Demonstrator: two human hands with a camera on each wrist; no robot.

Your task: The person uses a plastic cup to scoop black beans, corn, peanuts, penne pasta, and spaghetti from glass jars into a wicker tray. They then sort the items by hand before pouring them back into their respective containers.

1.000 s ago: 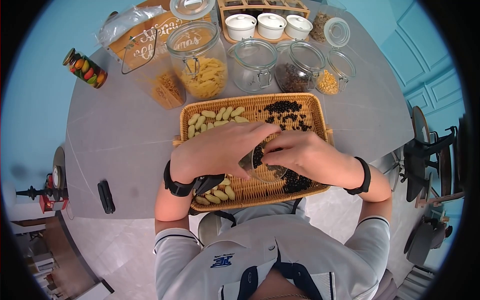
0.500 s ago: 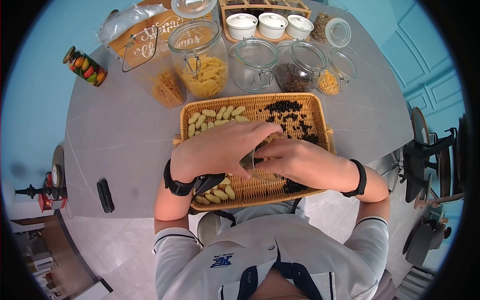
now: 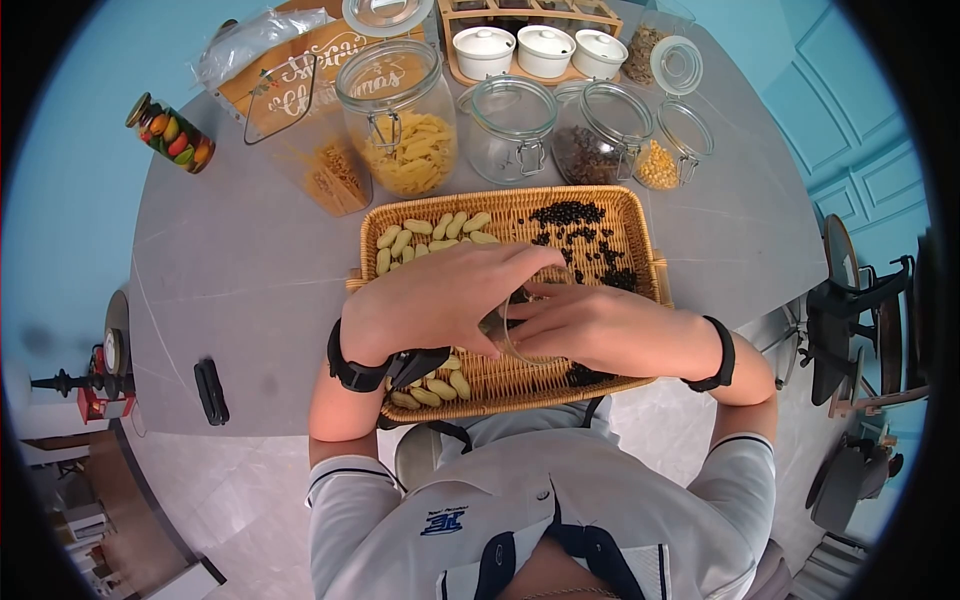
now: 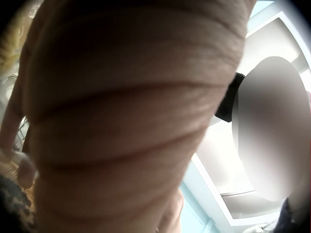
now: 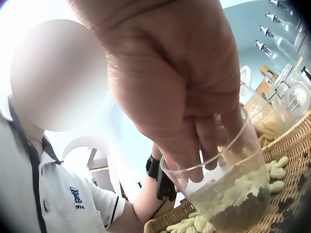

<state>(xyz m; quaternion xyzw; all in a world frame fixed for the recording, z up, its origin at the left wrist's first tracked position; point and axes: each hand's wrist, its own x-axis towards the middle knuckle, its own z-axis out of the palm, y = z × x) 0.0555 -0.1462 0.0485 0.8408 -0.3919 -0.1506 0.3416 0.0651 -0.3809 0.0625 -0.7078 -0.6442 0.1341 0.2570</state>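
A clear cup (image 5: 233, 191) with black beans (image 5: 245, 211) at its bottom is tilted over the wicker tray (image 3: 500, 388). My left hand (image 3: 440, 295) holds it from the left, thumb on the near side and fingers on the far side. From the right, my right hand (image 3: 590, 322) reaches through the cup's mouth, its fingers fairly straight and a little spread, pointing down above the beans. Unshelled peanuts (image 3: 402, 241) lie in the tray's left part, and loose black beans (image 3: 566, 213) are scattered over its right part. The left wrist view is mostly filled by skin.
Behind the tray stand a tall jar of pasta (image 3: 410, 150), a glass jar (image 3: 510, 135), a jar of dark contents (image 3: 592, 150) and a small jar of yellow kernels (image 3: 657, 165). White lidded pots (image 3: 545, 52) are farther back. A black object (image 3: 211, 392) lies at the table's left.
My right hand has moved left and deeper into the cup, and its fingers have gone from pinched together to spread. My left hand and the cup stay in place.
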